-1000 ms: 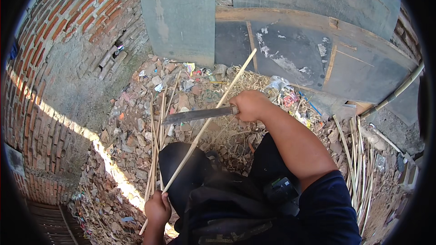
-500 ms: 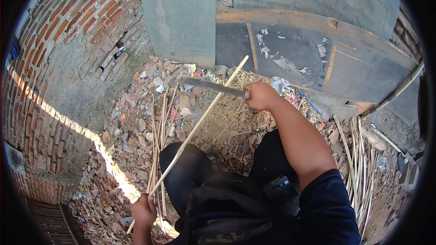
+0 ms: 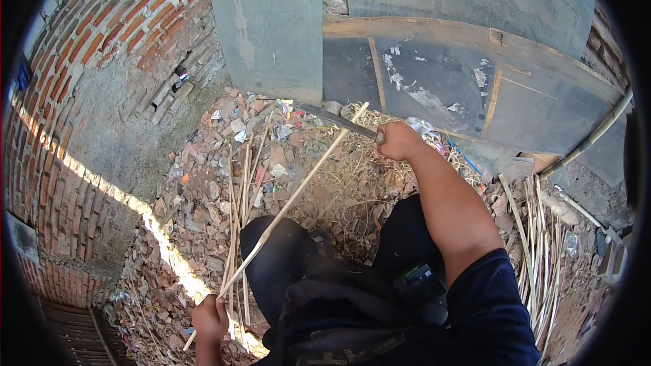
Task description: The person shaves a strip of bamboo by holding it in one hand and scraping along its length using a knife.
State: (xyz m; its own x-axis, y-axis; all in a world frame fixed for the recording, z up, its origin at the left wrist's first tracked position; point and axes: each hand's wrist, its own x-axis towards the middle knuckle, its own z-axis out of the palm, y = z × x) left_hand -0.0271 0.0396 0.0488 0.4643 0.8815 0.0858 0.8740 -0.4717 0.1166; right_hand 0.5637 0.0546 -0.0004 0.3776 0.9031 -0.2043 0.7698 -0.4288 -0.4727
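Observation:
A long pale bamboo strip [image 3: 291, 200] slants from the lower left up toward the boards, passing over my left knee. Its near end is in the closed fingers of my left hand [image 3: 211, 316]. Around the handle of a long dark-bladed machete [image 3: 333, 118] my right hand [image 3: 399, 141] is wrapped. The blade points up and left and crosses the strip close to its far end; whether it cuts into it I cannot tell. Thin curled shavings [image 3: 363, 120] lie on the ground beneath the blade.
Several bamboo strips [image 3: 245, 190] lie left of my knees, and a larger bundle [image 3: 538, 257] on the right. Rubble [image 3: 196, 210] and litter cover the ground. A brick wall [image 3: 88, 115] stands left; grey boards [image 3: 268, 27] close off the far side. A pole [image 3: 590, 137] leans at right.
My right hand has shifted slightly right, and the machete's tip has swung farther away from me. The strip's far end has dropped a little, while my left hand has moved slightly nearer.

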